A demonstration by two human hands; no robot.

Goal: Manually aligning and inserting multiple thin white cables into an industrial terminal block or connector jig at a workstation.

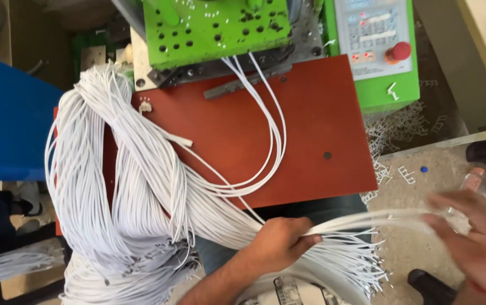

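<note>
1. Two bare hands work one big bundle of thin white wires (136, 186) draped over the left edge of a red-brown work plate (311, 124).
2. Left hand (279, 243): clenched around a gathered hank of the white wires just below the plate's near edge. Cut wire ends (361, 260) fan out to the right of the fist.
3. Right hand (474, 243): blurred, fingers spread, lying on a few strands (390, 217) pulled out rightward from the fist. Cannot tell whether it pinches them or only touches.
4. Wire bundle: loops high at the plate's upper left corner, hangs down past the left edge, and bunches in a heap at lower left.
5. Three or four wires (274, 130) run in a curve across the plate up into the green machine block (215, 28) at top centre.
6. One loose wire end with a white sleeve (178, 139) lies on the plate, near the bundle.
7. Control panel (373, 34) with a red round button (398, 52) stands right of the green block, on a green housing.
8. White plastic scraps (392, 135) litter the floor right of the plate; a blue bin (6, 113) sits at far left.
</note>
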